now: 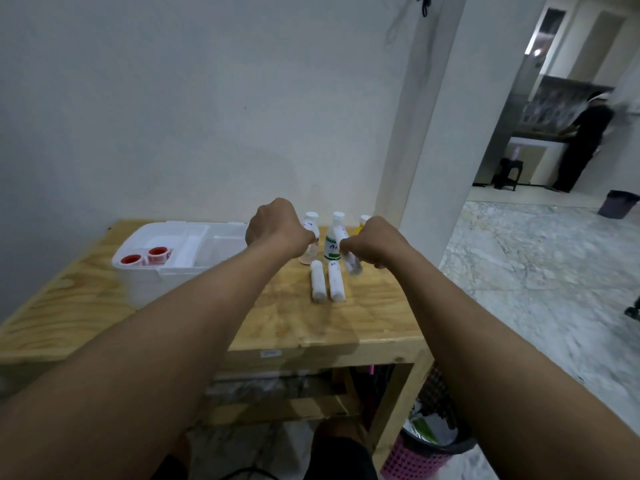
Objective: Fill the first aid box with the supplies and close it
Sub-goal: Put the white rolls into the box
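Left grip: the left hand [277, 226] is curled around the bottle with pale orange liquid [309, 251], which stands upright on the desk [367, 317]; the fingers are on its far side, so how tight the hold is cannot be told.
Right grip: the right hand [372, 242] is clamped on a small clear bottle [349, 254], tilted with its cap up and to the left, base just above the desk.
First aid box: the white first aid box [145, 275] sits open at the left of the desk, with 2 red-and-white tape rolls [145, 257] in its near-left compartment.
Key relation: the box lies to the left of both hands, and the left hand is nearer, almost at its right edge.
Still outside: a green-labelled bottle [332, 245], a yellow bottle [362, 225] and 2 gauze rolls [327, 284], lying side by side with long axes pointing away from the person.
Judgement: each bottle likely needs carrying leftward over the box wall, then laying down to fit.
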### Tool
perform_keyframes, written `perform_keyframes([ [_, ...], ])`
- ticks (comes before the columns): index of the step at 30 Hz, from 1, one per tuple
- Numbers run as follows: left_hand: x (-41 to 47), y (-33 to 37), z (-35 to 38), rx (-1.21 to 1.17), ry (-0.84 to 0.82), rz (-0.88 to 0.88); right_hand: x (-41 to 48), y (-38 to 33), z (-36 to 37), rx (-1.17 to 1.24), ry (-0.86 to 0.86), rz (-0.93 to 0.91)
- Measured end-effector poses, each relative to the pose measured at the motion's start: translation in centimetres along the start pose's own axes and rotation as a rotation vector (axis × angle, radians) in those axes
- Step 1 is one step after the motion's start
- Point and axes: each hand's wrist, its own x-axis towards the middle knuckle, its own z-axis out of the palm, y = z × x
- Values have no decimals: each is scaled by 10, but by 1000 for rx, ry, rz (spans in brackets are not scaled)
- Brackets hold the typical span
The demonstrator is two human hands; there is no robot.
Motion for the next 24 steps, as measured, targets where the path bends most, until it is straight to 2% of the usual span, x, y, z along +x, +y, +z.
perform_keyframes([
  [12, 24, -68, -89, -152, 25, -97, -6, -100, 23, 128, -72, -134],
  [18, 38, -114, -126, -120, 66, -173, -3, -145, 53, 183, -156, -152],
  [24, 47, -150, -138, -69, 20, -258, 0, -177, 83, 164, -217, -210],
])
